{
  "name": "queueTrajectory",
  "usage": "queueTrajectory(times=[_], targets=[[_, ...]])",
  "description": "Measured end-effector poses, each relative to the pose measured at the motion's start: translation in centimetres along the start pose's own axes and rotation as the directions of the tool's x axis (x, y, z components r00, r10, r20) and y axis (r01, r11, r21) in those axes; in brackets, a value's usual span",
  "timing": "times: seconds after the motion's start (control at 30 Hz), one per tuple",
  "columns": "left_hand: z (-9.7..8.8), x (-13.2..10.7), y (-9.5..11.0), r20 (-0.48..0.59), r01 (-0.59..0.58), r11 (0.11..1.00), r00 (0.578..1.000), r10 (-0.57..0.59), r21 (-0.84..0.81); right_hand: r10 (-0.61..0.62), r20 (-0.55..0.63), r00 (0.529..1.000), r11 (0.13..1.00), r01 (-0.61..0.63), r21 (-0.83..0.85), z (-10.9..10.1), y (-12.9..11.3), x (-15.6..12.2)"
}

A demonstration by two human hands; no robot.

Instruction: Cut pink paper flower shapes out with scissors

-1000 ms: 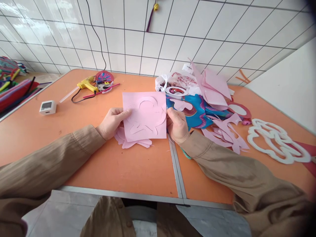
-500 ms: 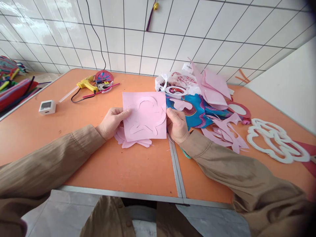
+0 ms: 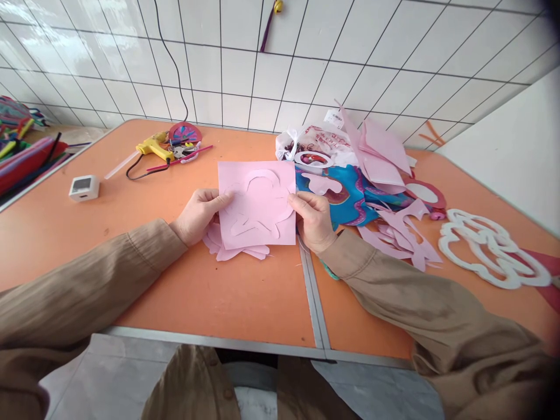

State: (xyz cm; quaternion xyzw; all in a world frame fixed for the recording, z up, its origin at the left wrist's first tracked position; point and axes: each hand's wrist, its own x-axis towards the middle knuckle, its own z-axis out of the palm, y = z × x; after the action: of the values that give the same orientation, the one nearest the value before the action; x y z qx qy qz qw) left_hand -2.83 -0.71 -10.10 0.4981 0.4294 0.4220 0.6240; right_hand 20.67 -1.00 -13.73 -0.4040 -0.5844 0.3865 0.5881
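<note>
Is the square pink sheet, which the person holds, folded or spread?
Spread: the square pink sheet shows its broad face and all four corners.

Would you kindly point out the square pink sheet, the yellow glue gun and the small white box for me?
Square pink sheet [image 3: 258,202]: head view, the middle of its front face.
Yellow glue gun [image 3: 154,147]: head view, its yellow body.
Small white box [image 3: 83,185]: head view, its dark panel.

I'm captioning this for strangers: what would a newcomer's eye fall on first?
Probably the pink square sheet, held between the left hand and right hand above the orange table. Then perhaps the blue patterned material beyond the right hand, and the yellow glue gun at the table's back left.
</note>
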Motion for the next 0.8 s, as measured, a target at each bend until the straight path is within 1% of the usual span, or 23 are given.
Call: queueTrajectory(times=[0.17,0.27,0.37,0.5,0.73,0.8], targets=[[0.1,0.0,0.1,-0.016,-0.007,1.0,1.0,0.007,-0.006,0.017,-0.026,1.0,0.998,-0.018,-0.061,0.3,-0.4,0.0],[0.1,0.0,0.2,-0.03,-0.005,1.0,1.0,0.005,-0.005,0.008,-0.025,1.0,0.997,-0.01,-0.07,0.3,-0.6,0.0],[0.1,0.0,0.2,-0.023,0.002,1.0,1.0,-0.002,-0.003,-0.016,-0.026,1.0,0.997,0.014,-0.074,0.2,-0.4,0.0],[-0.1,0.0,0.0,0.007,-0.007,0.999,1.0,0.008,-0.042,-0.027,-0.029,0.999,0.996,0.024,-0.088,0.2,-0.2,0.1],[-0.2,0.1,-0.1,0.03,-0.035,0.998,0.999,0.036,-0.053,-0.133,-0.036,0.99,0.986,0.128,-0.111,0.2,0.3,0.3],[-0.1,0.2,-0.1,0.02,-0.037,0.998,0.999,0.038,-0.049,-0.155,-0.011,0.988,0.977,0.152,-0.148,0.1,0.6,0.4]])
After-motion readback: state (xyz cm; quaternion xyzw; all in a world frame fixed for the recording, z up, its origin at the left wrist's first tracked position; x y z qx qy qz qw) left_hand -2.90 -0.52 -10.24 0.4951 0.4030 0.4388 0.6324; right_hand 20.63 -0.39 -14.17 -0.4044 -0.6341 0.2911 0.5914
